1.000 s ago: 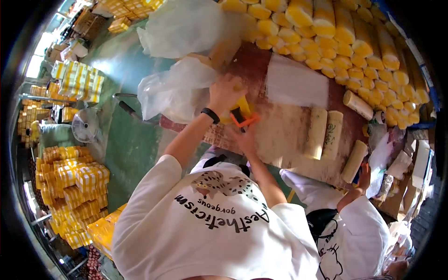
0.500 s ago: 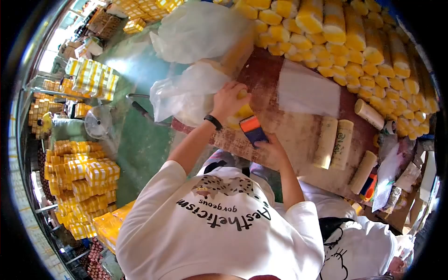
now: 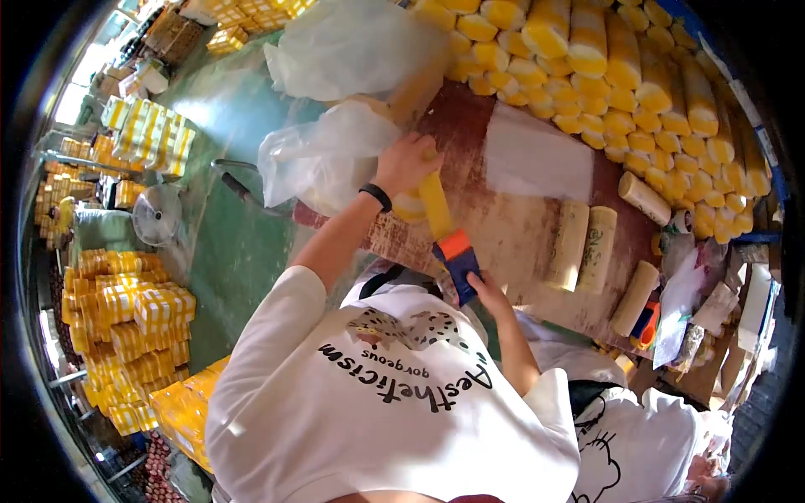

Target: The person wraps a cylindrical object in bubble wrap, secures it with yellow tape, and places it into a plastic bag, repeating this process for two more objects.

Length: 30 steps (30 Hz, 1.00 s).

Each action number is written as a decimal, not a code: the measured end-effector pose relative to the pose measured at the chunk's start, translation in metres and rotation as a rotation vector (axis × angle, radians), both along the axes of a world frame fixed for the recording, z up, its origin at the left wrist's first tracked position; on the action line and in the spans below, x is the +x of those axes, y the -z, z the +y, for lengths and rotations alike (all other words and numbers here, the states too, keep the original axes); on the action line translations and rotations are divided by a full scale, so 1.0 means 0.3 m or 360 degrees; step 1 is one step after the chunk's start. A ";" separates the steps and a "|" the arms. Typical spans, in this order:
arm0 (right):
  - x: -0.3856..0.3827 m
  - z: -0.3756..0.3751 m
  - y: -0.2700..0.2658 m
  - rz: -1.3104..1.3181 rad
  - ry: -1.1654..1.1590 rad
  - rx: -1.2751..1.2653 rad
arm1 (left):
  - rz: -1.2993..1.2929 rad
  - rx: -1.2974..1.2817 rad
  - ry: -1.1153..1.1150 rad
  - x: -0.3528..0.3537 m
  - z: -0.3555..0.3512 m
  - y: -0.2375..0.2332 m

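The left hand (image 3: 408, 163), a black band at its wrist, lies with its fingers curled over a yellow wrapped roll (image 3: 407, 206) at the near edge of the worktop (image 3: 520, 226), pressing it down. The right hand (image 3: 486, 290) is closer to the body, its fingers closed around the lower end of an orange and blue tape dispenser (image 3: 458, 255). A strip of yellow tape (image 3: 434, 204) runs taut from the roll down to the dispenser. Just left of the roll a crumpled clear plastic bag (image 3: 319, 159) hangs over the worktop's edge. A white sheet (image 3: 537, 155) lies flat farther back, and two cream rolls (image 3: 583, 247) lie side by side to the right. A big pile of yellow rolls (image 3: 637, 75) fills the far side. Another person in a white shirt (image 3: 646, 444) is at lower right. Stacks of yellow boxes (image 3: 126, 318) stand on the floor at left.
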State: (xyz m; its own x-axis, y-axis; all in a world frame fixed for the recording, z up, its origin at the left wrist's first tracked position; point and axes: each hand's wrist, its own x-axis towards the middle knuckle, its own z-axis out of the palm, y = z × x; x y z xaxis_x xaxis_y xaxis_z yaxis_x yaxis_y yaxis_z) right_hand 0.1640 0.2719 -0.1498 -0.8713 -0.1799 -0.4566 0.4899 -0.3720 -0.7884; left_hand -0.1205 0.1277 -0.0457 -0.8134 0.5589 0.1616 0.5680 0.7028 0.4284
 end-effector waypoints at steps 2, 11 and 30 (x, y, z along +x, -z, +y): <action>0.016 0.001 -0.062 0.0139 0.0059 0.0159 | 0.0076 -0.0055 0.0129 -0.027 -0.002 0.052; 0.076 0.001 -0.091 0.0343 0.0127 0.0934 | -0.0590 0.0125 0.0794 -0.117 -0.052 0.033; 0.099 -0.099 -0.175 -0.0131 0.0446 0.0297 | -0.0818 0.0290 0.0700 -0.075 -0.099 -0.009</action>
State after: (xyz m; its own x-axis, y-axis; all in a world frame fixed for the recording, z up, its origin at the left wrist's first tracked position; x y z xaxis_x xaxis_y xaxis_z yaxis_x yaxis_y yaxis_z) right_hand 0.1936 0.2423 -0.0974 -0.8338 0.1544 -0.5300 0.4542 -0.3540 -0.8176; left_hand -0.1430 0.0981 -0.0429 -0.5163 0.8543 -0.0603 0.4772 0.3454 0.8081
